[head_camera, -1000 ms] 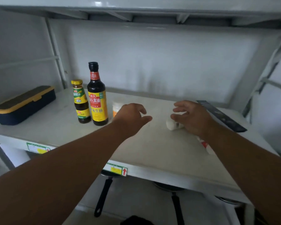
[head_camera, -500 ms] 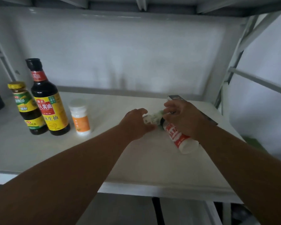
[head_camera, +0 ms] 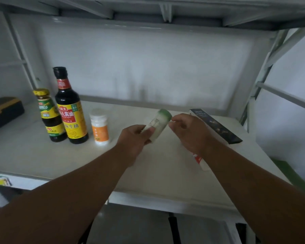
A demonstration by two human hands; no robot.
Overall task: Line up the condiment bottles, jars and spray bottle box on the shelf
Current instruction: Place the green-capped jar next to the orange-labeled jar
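My left hand (head_camera: 134, 138) grips a small white jar with a green top (head_camera: 159, 124), lifted and tilted above the white shelf (head_camera: 42, 159). My right hand (head_camera: 188, 132) hovers just right of the jar's top, fingers loosely curled and holding nothing. Under my right wrist lies a white bottle with a red label (head_camera: 201, 161) on its side. A long dark spray bottle box (head_camera: 215, 125) lies flat at the right. At the left stand a short yellow-capped bottle (head_camera: 49, 115), a tall soy sauce bottle (head_camera: 70, 110) and a white jar with an orange label (head_camera: 99, 127).
A dark case with a yellow stripe (head_camera: 4, 111) sits at the far left of the shelf. Grey uprights and braces (head_camera: 264, 71) frame the right side, and another shelf runs overhead. Dark handles (head_camera: 173, 228) show below the shelf's front edge.
My left hand has taken the green-topped jar and lifted it off the shelf. My right hand let go of the red-labelled bottle, which now lies on the shelf.
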